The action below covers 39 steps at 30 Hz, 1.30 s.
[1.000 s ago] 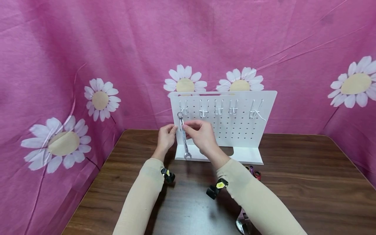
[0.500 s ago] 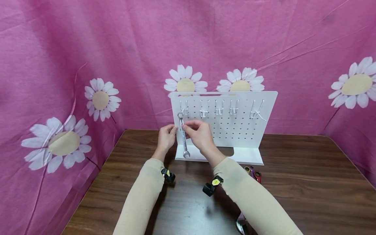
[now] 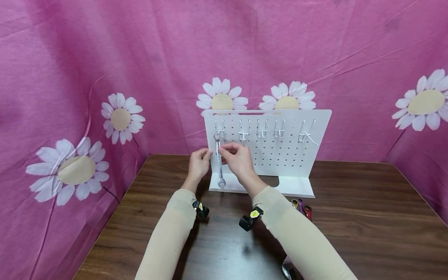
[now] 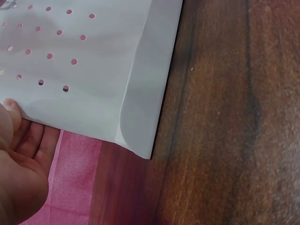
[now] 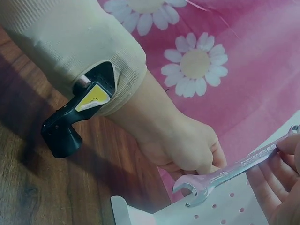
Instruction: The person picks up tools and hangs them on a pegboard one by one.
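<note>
My right hand [image 3: 240,161] pinches a silver combination wrench [image 3: 219,165] by its upper shaft, between thumb and fingers. The wrench hangs nearly upright in front of the white pegboard [image 3: 276,153], ring end up and open end down. Its ring is just below the leftmost white double hook [image 3: 220,130]; whether they touch, I cannot tell. At the board's left edge, my left hand [image 3: 198,167] grips the panel between thumb and fingers. The left wrist view shows the thumb [image 4: 13,112] on the perforated face and the other fingers behind the edge.
Several more white hooks, such as the far-right one [image 3: 308,134], line the board's upper part. Ring-ended tools with a red one [image 3: 307,211] lie on the brown table [image 3: 367,217], partly under my right sleeve. A silver-headed tool [image 3: 287,270] lies nearer. Pink flowered cloth [image 3: 168,70] hangs behind.
The wrench's open end has risen slightly and the wrench stands a little more upright. My right forearm has shifted left, uncovering more of the coloured tools. The left hand keeps its grip.
</note>
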Tool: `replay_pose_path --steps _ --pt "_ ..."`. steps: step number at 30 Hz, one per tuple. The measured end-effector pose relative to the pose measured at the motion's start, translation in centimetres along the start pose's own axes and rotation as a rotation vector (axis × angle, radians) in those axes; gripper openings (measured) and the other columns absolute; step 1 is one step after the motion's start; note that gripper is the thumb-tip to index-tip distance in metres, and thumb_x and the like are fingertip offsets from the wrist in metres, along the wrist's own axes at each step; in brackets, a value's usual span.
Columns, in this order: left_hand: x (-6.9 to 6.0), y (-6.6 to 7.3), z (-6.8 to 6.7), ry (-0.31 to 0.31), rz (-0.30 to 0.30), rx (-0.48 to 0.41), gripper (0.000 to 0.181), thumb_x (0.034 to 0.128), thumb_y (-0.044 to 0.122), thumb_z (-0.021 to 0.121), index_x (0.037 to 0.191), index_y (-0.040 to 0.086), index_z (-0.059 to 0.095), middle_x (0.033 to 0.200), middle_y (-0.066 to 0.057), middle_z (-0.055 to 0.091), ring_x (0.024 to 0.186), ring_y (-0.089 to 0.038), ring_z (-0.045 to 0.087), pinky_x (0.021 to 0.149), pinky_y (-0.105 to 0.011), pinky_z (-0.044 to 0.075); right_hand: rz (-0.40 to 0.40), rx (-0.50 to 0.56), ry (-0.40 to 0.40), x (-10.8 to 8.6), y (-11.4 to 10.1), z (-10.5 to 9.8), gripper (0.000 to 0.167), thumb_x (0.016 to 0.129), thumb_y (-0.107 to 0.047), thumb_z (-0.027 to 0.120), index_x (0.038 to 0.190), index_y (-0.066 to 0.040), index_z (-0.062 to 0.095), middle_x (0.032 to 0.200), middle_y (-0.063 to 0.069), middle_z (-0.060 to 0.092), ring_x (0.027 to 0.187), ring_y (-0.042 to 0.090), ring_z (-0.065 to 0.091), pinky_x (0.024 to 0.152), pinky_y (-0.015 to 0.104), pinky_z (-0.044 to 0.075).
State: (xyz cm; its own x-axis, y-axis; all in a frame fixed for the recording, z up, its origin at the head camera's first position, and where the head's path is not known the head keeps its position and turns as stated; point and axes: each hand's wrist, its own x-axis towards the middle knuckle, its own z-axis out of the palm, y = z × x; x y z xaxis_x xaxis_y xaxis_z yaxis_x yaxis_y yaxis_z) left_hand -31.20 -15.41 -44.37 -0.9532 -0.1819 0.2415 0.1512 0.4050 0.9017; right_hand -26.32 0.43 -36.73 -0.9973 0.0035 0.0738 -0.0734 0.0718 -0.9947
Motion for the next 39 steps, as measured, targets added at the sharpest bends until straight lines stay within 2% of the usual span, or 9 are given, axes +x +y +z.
replay_pose_path --steps 6,9,19,26,29,35,39 --pt "0.0 0.1 0.0 -0.002 -0.009 0.016 0.021 0.1081 0.013 0.066 0.114 -0.001 0.081 0.106 -0.020 0.080 0.090 -0.021 0.065 0.079 -0.027 0.052 0.030 -0.043 0.020 0.8 0.3 0.1 0.021 0.102 -0.016 0.076 0.117 -0.001 0.080 0.111 0.019 0.080 0.085 0.020 0.076 0.081 0.034 0.067" --pt "0.0 0.1 -0.1 -0.007 -0.016 0.016 0.022 0.1085 0.013 0.066 0.114 -0.002 0.081 0.106 -0.020 0.080 0.089 -0.021 0.063 0.077 -0.025 0.049 0.020 -0.079 0.030 1.4 0.5 0.1 0.021 0.102 -0.017 0.076 0.115 -0.001 0.080 0.110 0.019 0.081 0.087 0.022 0.078 0.079 0.031 0.066" --pt "0.0 0.1 -0.1 -0.004 -0.007 0.021 0.022 0.1086 0.013 0.065 0.115 -0.002 0.081 0.109 -0.021 0.080 0.088 -0.018 0.063 0.076 -0.024 0.049 0.055 -0.084 0.069 2.7 0.8 0.0 0.023 0.101 -0.023 0.079 0.112 -0.003 0.082 0.109 0.017 0.082 0.086 0.017 0.075 0.080 0.032 0.065" --pt "-0.1 0.2 0.0 0.003 -0.004 0.023 0.023 0.1084 0.014 0.066 0.112 -0.003 0.081 0.104 -0.020 0.080 0.083 -0.015 0.060 0.074 -0.023 0.047 0.067 -0.105 0.070 3.1 1.1 -0.2 0.026 0.102 -0.025 0.078 0.115 -0.004 0.082 0.111 0.016 0.082 0.091 0.023 0.077 0.082 0.032 0.064" --pt "0.0 0.2 0.0 0.003 -0.001 0.022 0.023 0.1083 0.014 0.066 0.112 -0.003 0.081 0.102 -0.020 0.080 0.081 -0.014 0.059 0.073 -0.023 0.047 0.064 -0.099 0.067 3.1 1.3 -0.3 0.026 0.102 -0.024 0.077 0.117 -0.002 0.081 0.113 0.017 0.082 0.093 0.024 0.078 0.083 0.032 0.065" --pt "0.0 0.0 0.0 0.006 -0.015 0.031 0.023 0.1084 0.017 0.067 0.113 0.000 0.081 0.099 -0.017 0.079 0.082 -0.013 0.058 0.073 -0.023 0.047 0.069 -0.023 0.044 2.9 2.2 -0.6 0.026 0.103 -0.016 0.074 0.120 0.003 0.078 0.117 0.023 0.079 0.096 0.026 0.080 0.089 0.033 0.065" --pt "0.0 -0.1 -0.1 -0.002 -0.027 0.032 0.023 0.1088 0.017 0.066 0.114 0.000 0.081 0.099 -0.018 0.078 0.082 -0.014 0.059 0.073 -0.024 0.047 0.083 -0.019 0.029 2.5 2.8 -1.1 0.024 0.104 -0.014 0.072 0.121 0.002 0.077 0.118 0.021 0.079 0.098 0.024 0.079 0.090 0.032 0.065"
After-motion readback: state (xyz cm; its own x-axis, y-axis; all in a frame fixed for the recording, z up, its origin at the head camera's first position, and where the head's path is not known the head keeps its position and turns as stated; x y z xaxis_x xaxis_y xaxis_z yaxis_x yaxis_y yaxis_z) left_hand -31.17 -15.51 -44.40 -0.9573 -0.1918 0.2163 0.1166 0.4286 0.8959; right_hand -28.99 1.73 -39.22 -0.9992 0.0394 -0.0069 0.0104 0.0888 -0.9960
